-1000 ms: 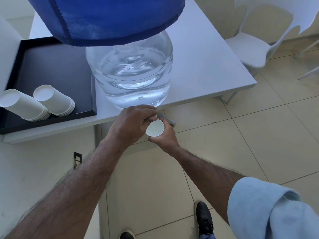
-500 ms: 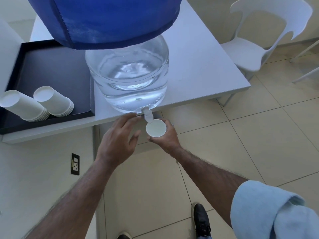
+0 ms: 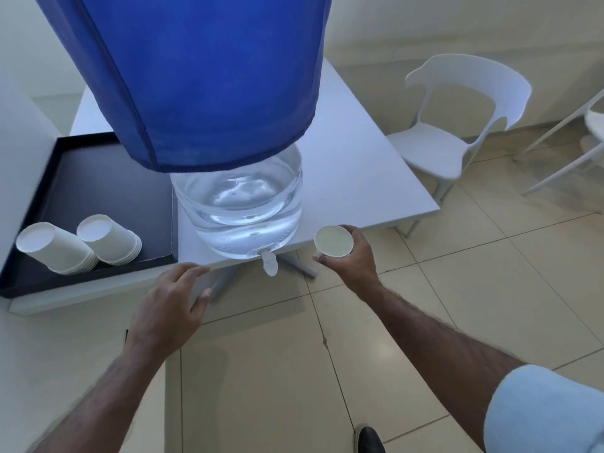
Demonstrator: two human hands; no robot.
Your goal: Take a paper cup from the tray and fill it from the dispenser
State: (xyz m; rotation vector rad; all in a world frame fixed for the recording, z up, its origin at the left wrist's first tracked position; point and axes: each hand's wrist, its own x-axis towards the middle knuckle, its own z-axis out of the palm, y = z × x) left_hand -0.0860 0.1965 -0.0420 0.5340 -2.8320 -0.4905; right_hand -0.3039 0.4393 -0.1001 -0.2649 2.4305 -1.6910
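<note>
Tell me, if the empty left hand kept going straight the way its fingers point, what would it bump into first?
Probably the front edge of the white table: the left hand has its fingertips right by it, left of the dispenser's tap. Depth is unclear, so it might slip just underneath.

No readable text, no labels (cups plain), no numbers

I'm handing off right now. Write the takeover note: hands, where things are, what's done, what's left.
Right hand: holds one paper cup upright, to the right of the tap, not under it.
Left hand: open, empty, at the table edge left of the tap.
Dispenser: at the table's front edge, tap overhanging.
Tray: two cup stacks lying on their sides.
Done: cup taken.
Left: cannot tell whether the cup holds water; check, and refill under the tap if not.
</note>
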